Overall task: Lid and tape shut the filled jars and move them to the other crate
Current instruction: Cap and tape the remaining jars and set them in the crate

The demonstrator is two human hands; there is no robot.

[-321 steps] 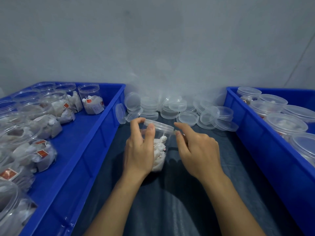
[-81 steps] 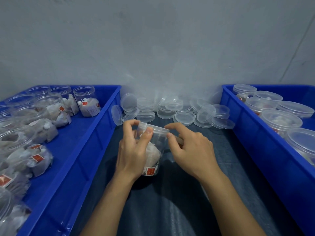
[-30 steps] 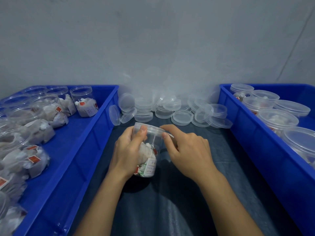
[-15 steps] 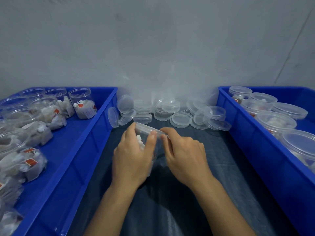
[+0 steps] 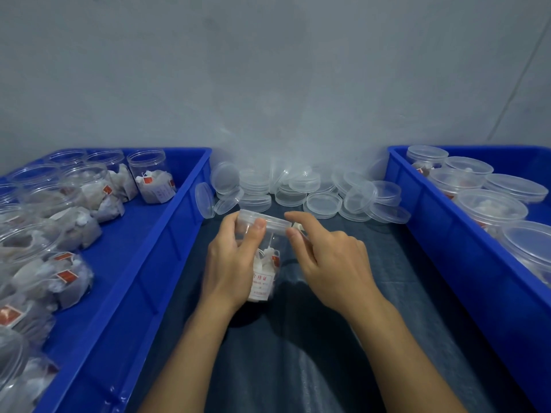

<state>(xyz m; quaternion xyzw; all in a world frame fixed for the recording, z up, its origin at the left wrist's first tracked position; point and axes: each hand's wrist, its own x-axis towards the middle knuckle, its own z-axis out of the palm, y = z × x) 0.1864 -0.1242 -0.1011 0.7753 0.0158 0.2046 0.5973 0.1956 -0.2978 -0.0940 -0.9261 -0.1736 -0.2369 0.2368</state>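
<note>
A clear jar (image 5: 267, 263) filled with white sachets stands between the two crates, capped with a clear lid (image 5: 265, 219). My left hand (image 5: 234, 260) grips the jar's side, thumb on the lid rim. My right hand (image 5: 328, 260) touches the lid's right edge with index finger and thumb; something small and pale shows by those fingertips, and I cannot tell what it is. The left blue crate (image 5: 167, 251) holds several open filled jars (image 5: 152, 177). The right blue crate (image 5: 447, 242) holds several lidded jars (image 5: 489, 210).
A heap of loose clear lids (image 5: 298, 189) lies against the grey wall behind the jar. A dark cloth (image 5: 298, 353) covers the surface between the crates. Both crate walls stand close on either side of my forearms.
The jar has been turned in my hands and its printed label now faces me. My left thumb sits higher on the lid rim, and my right fingers stay at the lid's edge.
</note>
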